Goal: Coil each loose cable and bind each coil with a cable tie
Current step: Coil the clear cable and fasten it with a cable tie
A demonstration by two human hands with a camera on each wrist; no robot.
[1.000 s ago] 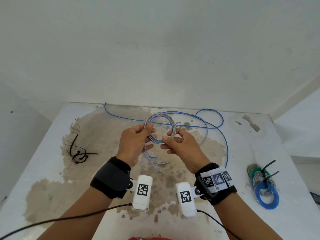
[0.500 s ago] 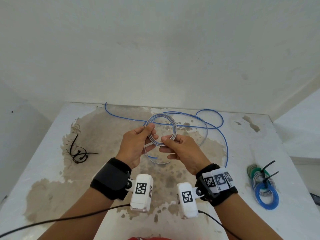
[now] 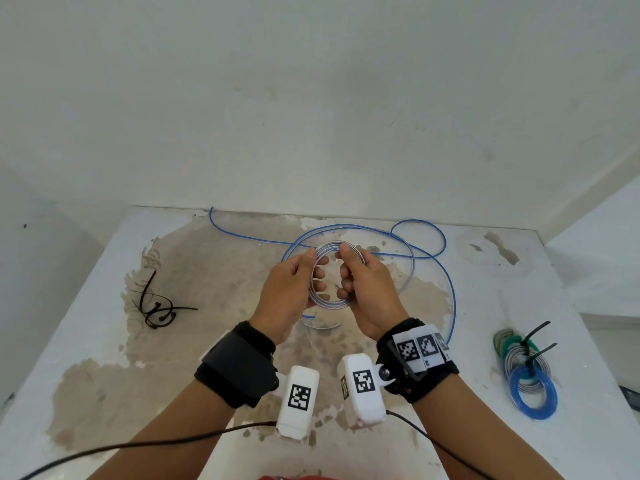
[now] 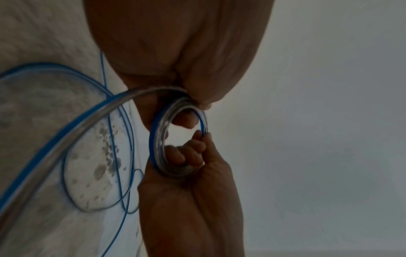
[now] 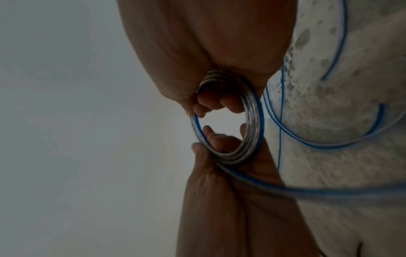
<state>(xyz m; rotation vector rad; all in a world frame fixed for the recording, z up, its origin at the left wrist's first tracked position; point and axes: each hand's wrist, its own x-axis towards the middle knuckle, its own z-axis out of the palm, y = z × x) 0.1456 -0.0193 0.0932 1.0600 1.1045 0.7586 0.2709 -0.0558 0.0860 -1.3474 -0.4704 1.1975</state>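
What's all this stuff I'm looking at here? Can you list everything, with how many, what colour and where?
Coil in hand: one, clear with a blue stripe, held above the table's middle.
Loose cable: blue-striped, trailing in loops over the far and right side of the table.
Bound coils: about three, green, grey and blue, with black ties, at the right edge.
Black cable ties: a small heap, on the left.
Table: one, white with brown stains.
Wrist cameras: two, white.
Left hand: grips the coil's left side.
Right hand: grips its right side.
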